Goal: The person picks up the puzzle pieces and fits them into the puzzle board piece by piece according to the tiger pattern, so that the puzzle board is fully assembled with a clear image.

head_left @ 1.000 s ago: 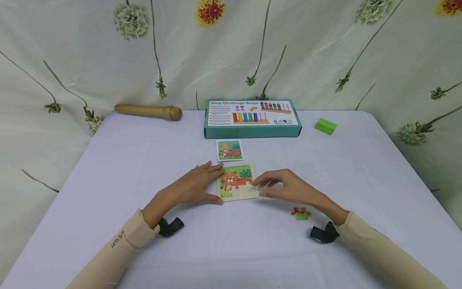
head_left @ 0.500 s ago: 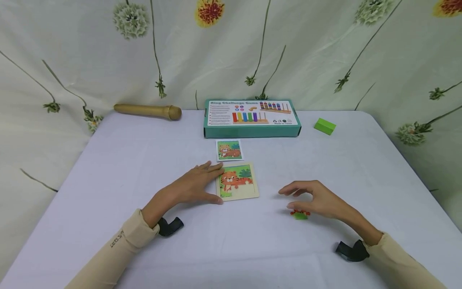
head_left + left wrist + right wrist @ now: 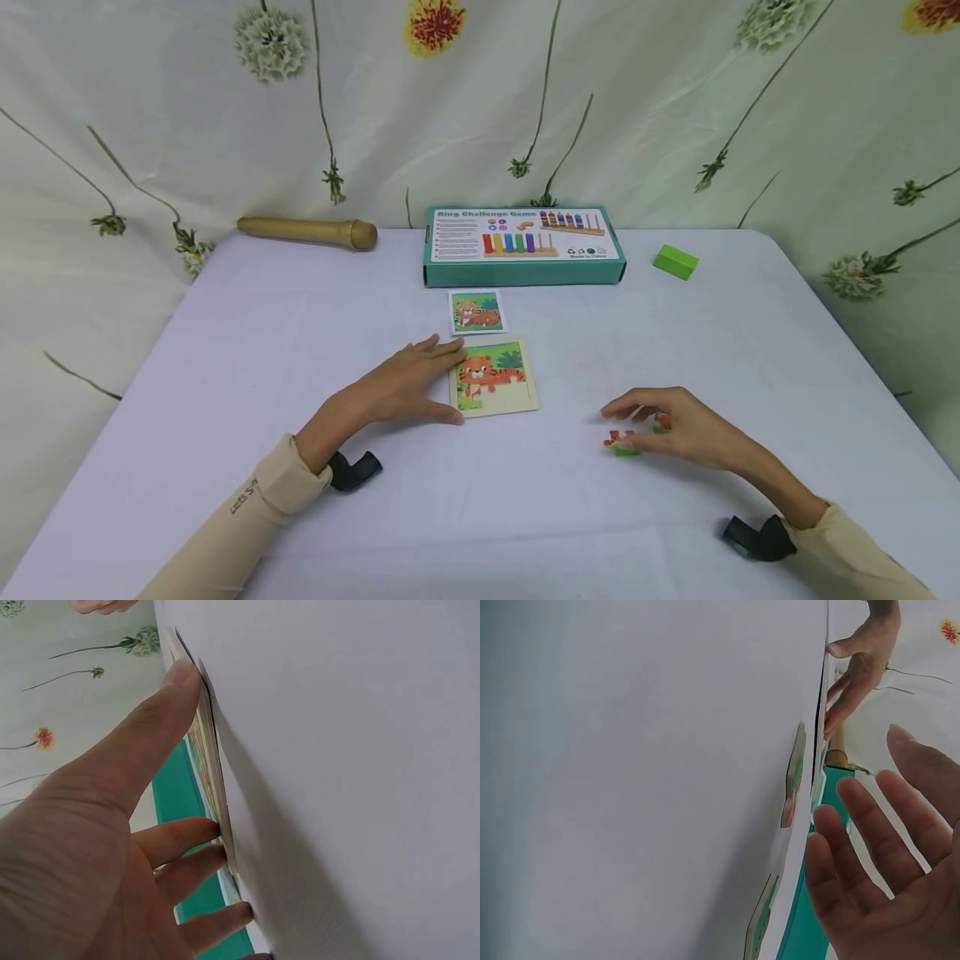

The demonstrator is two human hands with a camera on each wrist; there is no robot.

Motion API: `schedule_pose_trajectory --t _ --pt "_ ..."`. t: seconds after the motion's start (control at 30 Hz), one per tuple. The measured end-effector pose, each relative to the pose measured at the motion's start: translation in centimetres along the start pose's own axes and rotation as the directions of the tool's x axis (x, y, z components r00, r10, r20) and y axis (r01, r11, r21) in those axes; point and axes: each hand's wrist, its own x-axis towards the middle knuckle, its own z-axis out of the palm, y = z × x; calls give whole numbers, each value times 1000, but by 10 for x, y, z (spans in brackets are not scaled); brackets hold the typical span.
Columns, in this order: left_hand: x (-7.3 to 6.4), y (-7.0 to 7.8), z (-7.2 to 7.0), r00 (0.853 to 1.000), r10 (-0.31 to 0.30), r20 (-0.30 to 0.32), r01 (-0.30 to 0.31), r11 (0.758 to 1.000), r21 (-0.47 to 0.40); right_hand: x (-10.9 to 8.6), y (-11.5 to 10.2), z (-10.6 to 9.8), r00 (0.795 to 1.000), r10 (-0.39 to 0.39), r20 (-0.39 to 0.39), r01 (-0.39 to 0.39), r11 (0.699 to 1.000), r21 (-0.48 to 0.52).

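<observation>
The wooden tiger puzzle board (image 3: 504, 402) lies flat, its upper part filled with the picture and a bare wood area at lower right. My left hand (image 3: 401, 385) rests at the board's left edge, thumb and fingertips touching it, as the left wrist view confirms. Over at the right, my right hand (image 3: 686, 429) hovers with spread fingers above two loose red and green puzzle pieces. One puzzle piece (image 3: 626, 451) lies by the thumb; another puzzle piece (image 3: 662, 422) shows between thumb and fingers. In the right wrist view both pieces lie on the cloth, apart from the fingers (image 3: 881, 832).
A small tiger picture card (image 3: 477, 312) lies just beyond the board. Farther back are a green game box (image 3: 525, 273), a wooden stick with a rounded head (image 3: 307, 231) and a green block (image 3: 677, 262). A flowered cloth (image 3: 465, 108) hangs behind the white-covered table (image 3: 465, 525).
My right hand has left the board's right edge and moved right and nearer to me, over the loose puzzle pieces. The left hand has stayed at the board.
</observation>
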Motion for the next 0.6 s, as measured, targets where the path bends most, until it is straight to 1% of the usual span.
schedule_pose_trajectory --t 0.13,0.37,0.5,0.6 --pt "0 0 0 1000 -2 1 2 1000 -4 -4 3 -1 1000 -29 -6 29 999 -26" --pt "0 1 0 1000 -1 -1 1 1000 -4 -8 8 1 994 -110 -25 108 992 -60" --pt "0 1 0 1000 1 -1 -1 1000 -8 -8 9 2 993 -113 -18 110 987 -114" --pt "0 1 0 1000 -1 -1 1 1000 -13 -8 9 4 995 -101 -12 98 981 -167"
